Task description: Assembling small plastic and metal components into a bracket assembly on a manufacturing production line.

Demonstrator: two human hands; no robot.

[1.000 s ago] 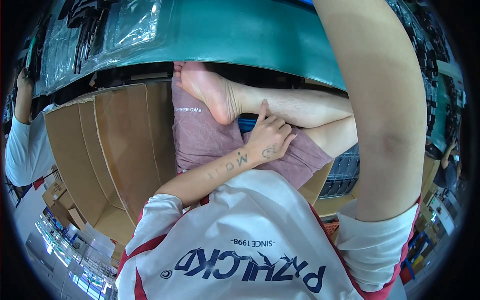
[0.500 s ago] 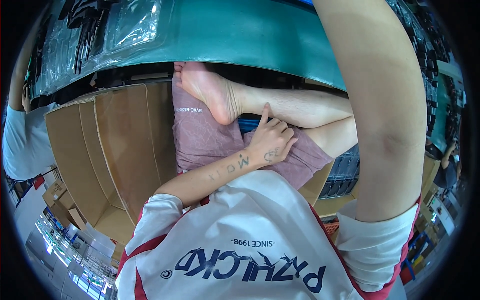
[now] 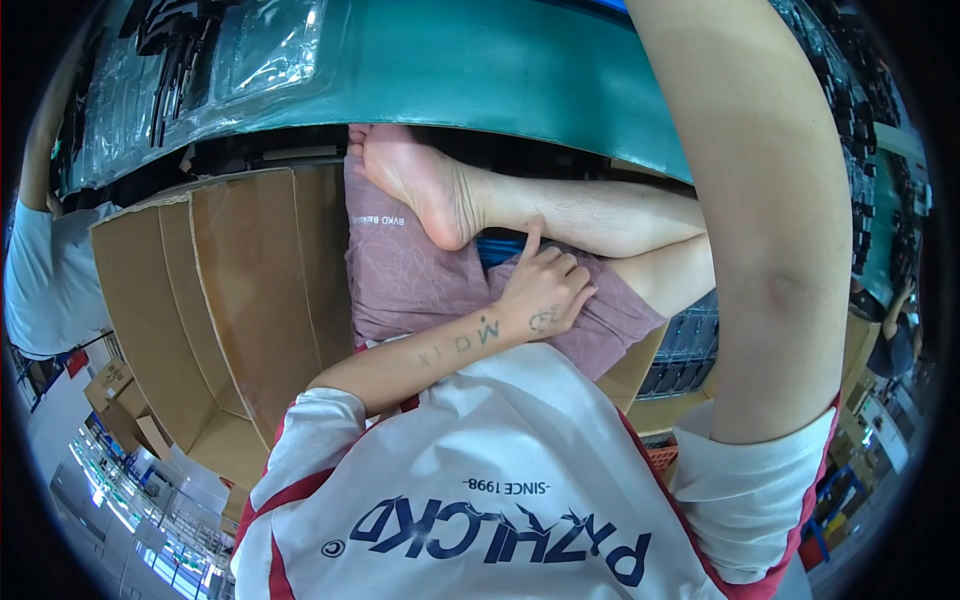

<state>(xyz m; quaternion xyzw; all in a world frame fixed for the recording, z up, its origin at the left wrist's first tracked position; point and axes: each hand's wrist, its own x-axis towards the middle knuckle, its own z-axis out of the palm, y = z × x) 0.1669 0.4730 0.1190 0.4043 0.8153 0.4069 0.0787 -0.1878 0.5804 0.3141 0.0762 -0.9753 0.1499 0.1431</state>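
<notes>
My left hand (image 3: 546, 291) rests over my lap with nothing in it. Its index finger is stretched toward the bare shin (image 3: 590, 213) of my folded leg, the tip at the shin's lower edge. The other fingers are loosely bent and apart, above the pink shorts (image 3: 415, 270). My bare foot (image 3: 415, 185) lies across the other thigh, sole showing. My right forearm (image 3: 765, 190) reaches up past the top edge of the picture, so the right hand is out of sight.
A green-topped table (image 3: 480, 70) spans the front, with clear plastic bags (image 3: 265, 50) and black parts (image 3: 175, 70) at its left. An open cardboard box (image 3: 265, 270) stands left of me. Black trays (image 3: 682, 345) sit at my right. A person's sleeve (image 3: 50, 285) shows far left.
My left index fingertip has drawn back slightly toward me along the shin's edge, and the fingers have shifted a little. The right arm looks nearly unmoved.
</notes>
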